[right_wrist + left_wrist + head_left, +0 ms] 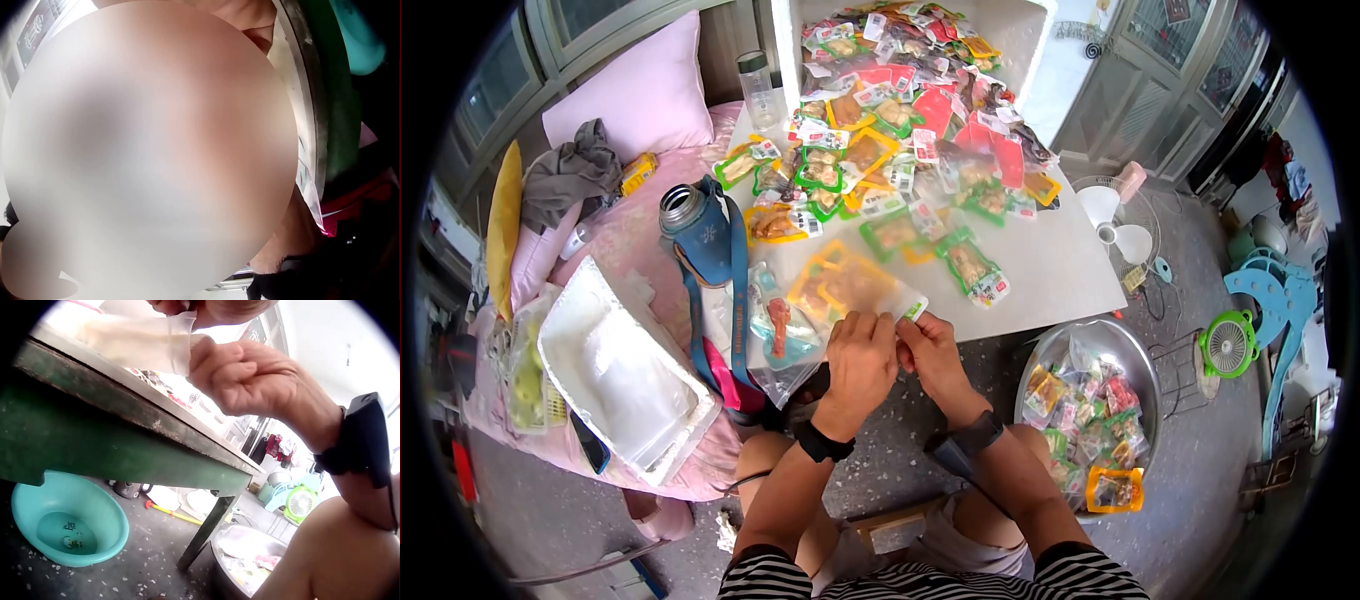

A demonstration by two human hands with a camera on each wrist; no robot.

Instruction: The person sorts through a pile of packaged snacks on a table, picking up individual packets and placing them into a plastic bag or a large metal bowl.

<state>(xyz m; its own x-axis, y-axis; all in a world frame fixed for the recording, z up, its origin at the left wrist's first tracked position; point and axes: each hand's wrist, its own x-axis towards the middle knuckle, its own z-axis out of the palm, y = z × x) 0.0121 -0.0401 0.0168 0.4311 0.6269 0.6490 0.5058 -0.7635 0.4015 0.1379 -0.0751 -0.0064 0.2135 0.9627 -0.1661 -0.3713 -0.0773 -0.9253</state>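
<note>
A translucent bag (870,290) with orange-framed packets in it lies over the near table edge. My left hand (860,365), fingers curled, grips its near edge. Beside it, my right hand (935,362) pinches the same edge near a small green-and-white corner. The left wrist view shows the bag's pale film (147,347) stretched out from the right hand (244,378), with part of the left hand (228,309) above. Green packets (972,265) lie just beyond the hands. A large blur hides most of the right wrist view.
Many colourful packets (870,150) spill from a white foam box (1035,60) at the table's back. A metal basin (1145,370) with packets stands right. Left are a blue bottle (705,240) and a foam lid (615,365); a teal tub (112,534) sits below the table.
</note>
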